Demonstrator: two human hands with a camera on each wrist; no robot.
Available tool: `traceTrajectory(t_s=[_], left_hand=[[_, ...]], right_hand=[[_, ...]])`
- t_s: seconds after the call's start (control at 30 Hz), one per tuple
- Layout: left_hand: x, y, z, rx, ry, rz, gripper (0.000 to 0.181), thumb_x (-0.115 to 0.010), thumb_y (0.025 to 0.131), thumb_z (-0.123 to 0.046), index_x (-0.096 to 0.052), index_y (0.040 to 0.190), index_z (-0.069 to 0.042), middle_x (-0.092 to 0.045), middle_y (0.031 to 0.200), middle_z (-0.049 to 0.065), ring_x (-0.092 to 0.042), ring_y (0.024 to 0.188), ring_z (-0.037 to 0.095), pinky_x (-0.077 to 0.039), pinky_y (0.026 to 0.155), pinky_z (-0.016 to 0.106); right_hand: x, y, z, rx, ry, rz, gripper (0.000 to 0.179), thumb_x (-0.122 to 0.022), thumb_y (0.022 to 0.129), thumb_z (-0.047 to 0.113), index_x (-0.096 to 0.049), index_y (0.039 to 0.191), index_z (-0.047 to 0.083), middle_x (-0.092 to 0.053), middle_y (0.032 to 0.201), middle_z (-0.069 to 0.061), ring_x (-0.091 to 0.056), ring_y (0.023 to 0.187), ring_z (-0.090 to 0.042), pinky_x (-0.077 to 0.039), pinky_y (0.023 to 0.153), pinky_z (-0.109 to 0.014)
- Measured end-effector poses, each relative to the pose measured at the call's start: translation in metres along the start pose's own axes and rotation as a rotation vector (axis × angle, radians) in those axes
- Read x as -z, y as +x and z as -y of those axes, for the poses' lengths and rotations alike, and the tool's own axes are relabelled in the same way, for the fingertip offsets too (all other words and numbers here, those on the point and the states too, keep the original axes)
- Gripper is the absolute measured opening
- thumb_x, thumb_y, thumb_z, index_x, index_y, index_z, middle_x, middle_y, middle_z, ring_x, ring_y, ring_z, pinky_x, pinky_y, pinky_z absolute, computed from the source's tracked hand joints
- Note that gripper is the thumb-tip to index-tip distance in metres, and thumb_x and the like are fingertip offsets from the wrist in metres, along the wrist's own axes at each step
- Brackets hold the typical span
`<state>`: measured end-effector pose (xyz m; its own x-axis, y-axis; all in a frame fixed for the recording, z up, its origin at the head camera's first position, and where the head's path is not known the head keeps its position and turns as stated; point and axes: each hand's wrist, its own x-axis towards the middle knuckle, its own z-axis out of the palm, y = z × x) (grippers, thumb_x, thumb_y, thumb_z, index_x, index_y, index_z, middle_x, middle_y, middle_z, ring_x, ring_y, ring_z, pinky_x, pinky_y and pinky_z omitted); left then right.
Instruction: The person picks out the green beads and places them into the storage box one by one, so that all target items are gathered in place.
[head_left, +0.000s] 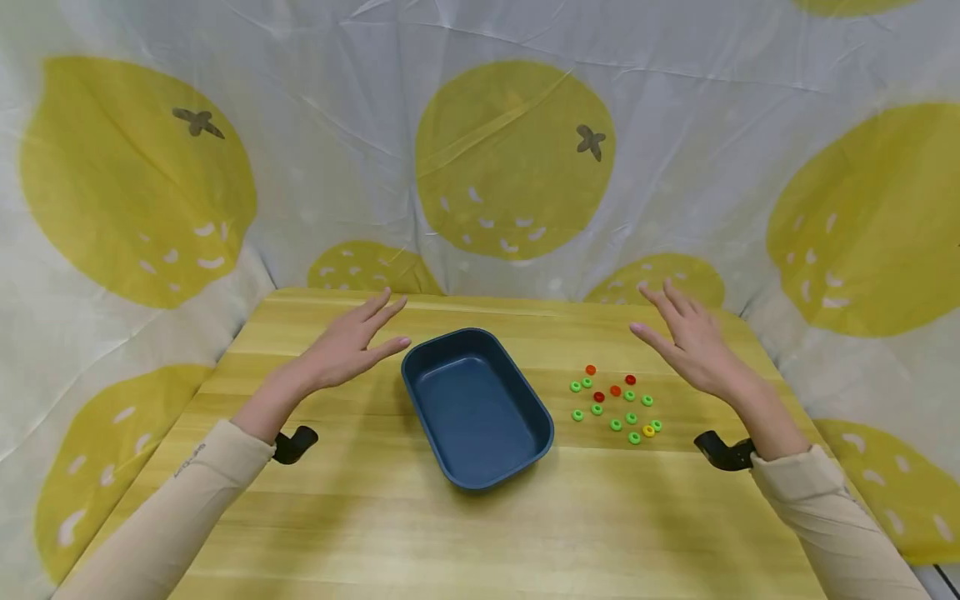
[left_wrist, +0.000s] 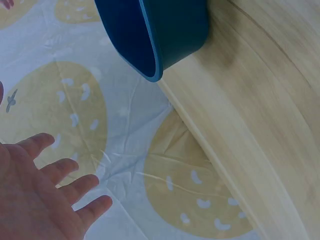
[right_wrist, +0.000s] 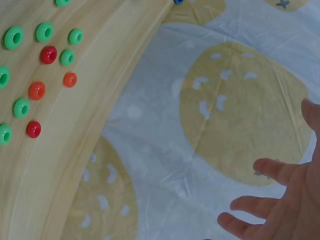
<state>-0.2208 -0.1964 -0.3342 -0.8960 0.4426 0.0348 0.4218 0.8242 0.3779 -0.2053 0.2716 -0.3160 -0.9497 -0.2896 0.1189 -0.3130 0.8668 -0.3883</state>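
Both hands hover above the table with fingers spread and nothing in them. My left hand (head_left: 342, 343) is up to the left of a dark blue rectangular tray (head_left: 480, 417), apart from it. On the far side, my right hand (head_left: 693, 343) hangs above and to the right of a scatter of small ring-shaped beads. Most are green, like one green bead (head_left: 632, 418); a few are red or orange, such as a red bead (right_wrist: 48, 55) and an orange bead (right_wrist: 36, 90). One yellow bead (head_left: 648, 431) lies at the near edge of the group. The tray's inside holds nothing visible.
A light wooden table (head_left: 360, 525) carries the tray and beads. A white curtain (head_left: 337, 150) printed with large yellow fruit surrounds it at the back and sides. Black wrist mounts (head_left: 723, 451) stick out from the sleeves.
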Motion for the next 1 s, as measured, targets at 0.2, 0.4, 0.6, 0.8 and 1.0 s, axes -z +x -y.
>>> traceTrajectory(t_s=[0.2, 0.4, 0.6, 0.8, 1.0], left_hand=[[-0.004, 0.0, 0.001, 0.03, -0.196, 0.073, 0.068, -0.038, 0.097, -0.051, -0.015, 0.152, -0.019, -0.005, 0.159, 0.014, -0.008, 0.145, 0.04, -0.015, 0.111, 0.063], [-0.008, 0.0, 0.004, 0.072, -0.382, 0.111, 0.069, -0.039, 0.098, -0.047, -0.013, 0.151, -0.011, -0.013, 0.157, 0.018, -0.016, 0.142, 0.043, -0.021, 0.111, 0.061], [-0.019, 0.0, 0.004, 0.237, -0.454, 0.175, 0.076, -0.042, 0.099, -0.04, -0.004, 0.149, 0.002, -0.019, 0.151, 0.031, -0.029, 0.133, 0.05, -0.034, 0.105, 0.058], [-0.045, 0.001, 0.011, 0.294, -0.63, 0.248, 0.076, -0.044, 0.099, -0.032, 0.0, 0.147, 0.008, -0.022, 0.146, 0.037, -0.043, 0.124, 0.048, -0.049, 0.093, 0.051], [-0.07, 0.0, 0.015, 0.302, -0.764, 0.262, 0.075, -0.048, 0.098, -0.031, -0.004, 0.148, 0.004, -0.031, 0.142, 0.034, -0.052, 0.118, 0.044, -0.053, 0.087, 0.048]], right_hand=[[-0.004, -0.001, 0.0, 0.008, 0.083, 0.012, 0.064, -0.038, 0.099, 0.045, -0.015, 0.151, 0.016, -0.005, 0.157, -0.022, -0.01, 0.14, -0.049, -0.013, 0.104, -0.07], [-0.009, 0.005, 0.002, 0.011, 0.131, 0.008, 0.061, -0.035, 0.099, 0.046, -0.023, 0.149, 0.013, -0.02, 0.154, -0.02, -0.014, 0.141, -0.046, -0.016, 0.105, -0.069], [-0.023, 0.011, -0.004, 0.011, 0.16, 0.021, 0.058, -0.033, 0.1, 0.045, -0.035, 0.144, 0.008, -0.042, 0.141, -0.022, -0.04, 0.126, -0.043, -0.035, 0.097, -0.062], [-0.045, 0.017, -0.009, 0.045, 0.163, 0.01, 0.051, -0.042, 0.1, 0.038, -0.047, 0.135, 0.001, -0.056, 0.127, -0.021, -0.056, 0.107, -0.036, -0.048, 0.086, -0.051], [-0.072, 0.023, -0.009, 0.055, 0.168, 0.069, 0.038, -0.058, 0.094, 0.024, -0.058, 0.123, 0.0, -0.06, 0.123, -0.022, -0.062, 0.094, -0.031, -0.054, 0.07, -0.035]])
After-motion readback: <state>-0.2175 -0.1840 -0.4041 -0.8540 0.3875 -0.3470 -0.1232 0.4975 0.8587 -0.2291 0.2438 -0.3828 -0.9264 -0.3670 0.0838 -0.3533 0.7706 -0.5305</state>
